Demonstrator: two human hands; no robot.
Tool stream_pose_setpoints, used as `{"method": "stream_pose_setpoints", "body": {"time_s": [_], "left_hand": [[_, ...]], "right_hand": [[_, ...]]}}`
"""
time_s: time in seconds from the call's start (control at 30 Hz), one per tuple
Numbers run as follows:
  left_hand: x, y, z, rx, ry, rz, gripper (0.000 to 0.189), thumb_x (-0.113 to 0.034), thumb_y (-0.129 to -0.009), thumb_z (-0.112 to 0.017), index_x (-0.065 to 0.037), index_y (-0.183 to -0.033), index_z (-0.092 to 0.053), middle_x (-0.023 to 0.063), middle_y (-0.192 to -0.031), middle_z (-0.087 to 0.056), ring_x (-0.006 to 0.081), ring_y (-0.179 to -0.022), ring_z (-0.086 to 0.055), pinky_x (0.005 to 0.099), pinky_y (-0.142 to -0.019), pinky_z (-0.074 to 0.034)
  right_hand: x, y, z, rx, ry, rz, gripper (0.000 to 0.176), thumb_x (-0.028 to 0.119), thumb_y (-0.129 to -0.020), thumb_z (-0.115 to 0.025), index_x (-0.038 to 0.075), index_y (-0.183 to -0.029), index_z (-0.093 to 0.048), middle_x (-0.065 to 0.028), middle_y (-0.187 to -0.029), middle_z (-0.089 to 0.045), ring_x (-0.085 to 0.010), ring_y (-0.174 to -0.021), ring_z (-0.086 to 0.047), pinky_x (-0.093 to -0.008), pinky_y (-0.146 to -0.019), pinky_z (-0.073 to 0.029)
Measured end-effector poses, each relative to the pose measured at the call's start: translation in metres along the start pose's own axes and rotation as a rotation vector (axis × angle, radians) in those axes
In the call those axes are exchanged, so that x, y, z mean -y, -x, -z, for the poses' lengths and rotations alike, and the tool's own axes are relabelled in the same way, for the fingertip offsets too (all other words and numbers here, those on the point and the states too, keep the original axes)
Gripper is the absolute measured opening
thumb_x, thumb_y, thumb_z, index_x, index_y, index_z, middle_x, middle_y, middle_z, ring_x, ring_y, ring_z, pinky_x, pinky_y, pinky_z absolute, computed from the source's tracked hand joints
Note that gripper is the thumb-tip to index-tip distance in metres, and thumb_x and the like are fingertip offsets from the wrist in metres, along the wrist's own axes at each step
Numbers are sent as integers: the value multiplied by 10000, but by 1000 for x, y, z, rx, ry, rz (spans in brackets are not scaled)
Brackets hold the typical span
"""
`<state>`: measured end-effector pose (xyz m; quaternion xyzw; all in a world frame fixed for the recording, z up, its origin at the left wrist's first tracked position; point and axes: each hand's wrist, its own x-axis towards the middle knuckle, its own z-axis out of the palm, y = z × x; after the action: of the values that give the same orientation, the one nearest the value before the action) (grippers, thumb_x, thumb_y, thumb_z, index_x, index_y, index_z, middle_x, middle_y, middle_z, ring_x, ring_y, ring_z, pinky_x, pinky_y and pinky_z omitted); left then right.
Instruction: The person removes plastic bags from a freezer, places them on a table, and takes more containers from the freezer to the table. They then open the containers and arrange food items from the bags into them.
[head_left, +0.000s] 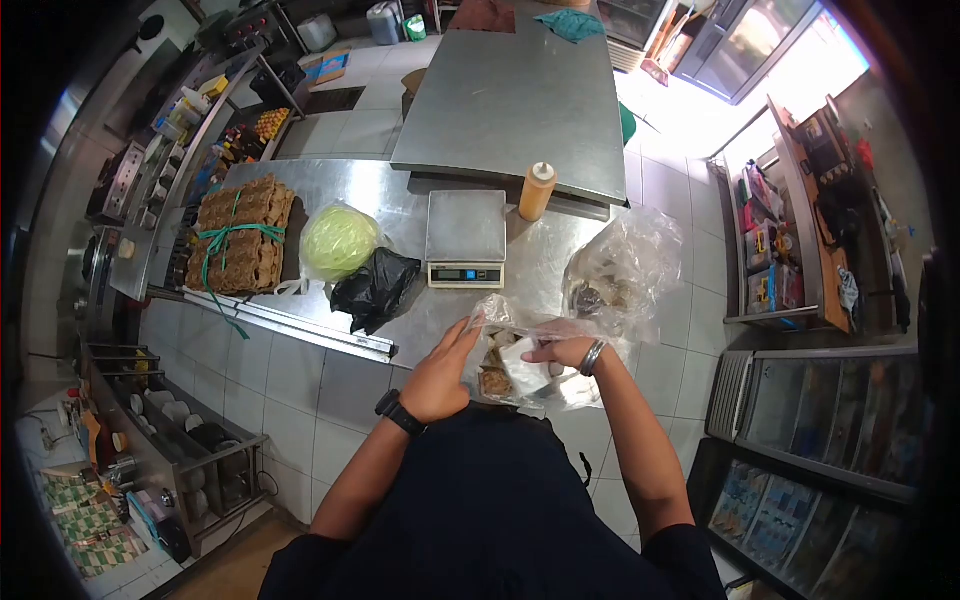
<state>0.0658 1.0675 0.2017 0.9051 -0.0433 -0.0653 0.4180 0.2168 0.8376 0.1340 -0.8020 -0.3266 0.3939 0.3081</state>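
At the table's near edge lies an open clear plastic bag (491, 312) with brown pieces and a white packet (525, 366) in it. My left hand (443, 376), a black watch at its wrist, lies against the bag's left side with its fingers stretched out. Inside the bag's opening, my right hand (563, 352) pinches the white packet; a metal bracelet is on that wrist. Just beyond the hands stands a digital scale (466, 235) with a bare plate. A squeeze bottle (537, 192) with orange-brown contents stands upright to its right.
A pale green cabbage in plastic (340, 242) and a black bag (375, 290) lie left of the scale. Farther left are egg trays (240, 236) tied with green string. A large clear bag (630, 265) sits at the right. Another steel table (510, 110) stands beyond.
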Motion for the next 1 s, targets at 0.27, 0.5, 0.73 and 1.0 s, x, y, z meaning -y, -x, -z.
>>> {"method": "stream_pose_setpoints", "body": {"time_s": [0.27, 0.5, 0.73, 1.0], "left_hand": [[0, -3, -3, -5, 254, 247, 900, -122, -805, -709, -56, -1537, -189, 232, -1490, -349, 342, -1291, -477, 380, -994, -479], [-13, -8, -3, -21, 432, 349, 1067, -39, -747, -696, -85, -1559, -5, 248, -1419, -444, 250, -937, -635, 328, -821, -541], [1, -7, -17, -124, 429, 208, 1087, 91, -700, -595, -96, -1561, 42, 236, -1394, -484, 219, -794, -633, 306, -711, -526], [-5, -5, -12, -111, 395, 267, 1029, 50, -724, -605, -89, -1560, -22, 241, -1404, -473, 303, -888, -643, 351, -742, -534]], "right_hand": [[17, 36, -47, -239, -130, 142, 300, 64, -810, -699, 197, -1075, -742, -110, -1151, -652, -279, -930, -643, -358, -820, -516], [34, 62, -75, -665, -3, 498, 478, -169, -653, -622, 141, -983, -775, -114, -1184, -639, -253, -1046, -645, -307, -849, -547], [30, 69, -78, -727, -67, 455, 474, -194, -645, -595, 105, -968, -772, -131, -1143, -648, -255, -1028, -663, -298, -864, -553], [28, 65, -81, -728, -44, 457, 416, -171, -660, -616, 81, -962, -754, -107, -1112, -663, -247, -1005, -672, -297, -831, -561]]}}
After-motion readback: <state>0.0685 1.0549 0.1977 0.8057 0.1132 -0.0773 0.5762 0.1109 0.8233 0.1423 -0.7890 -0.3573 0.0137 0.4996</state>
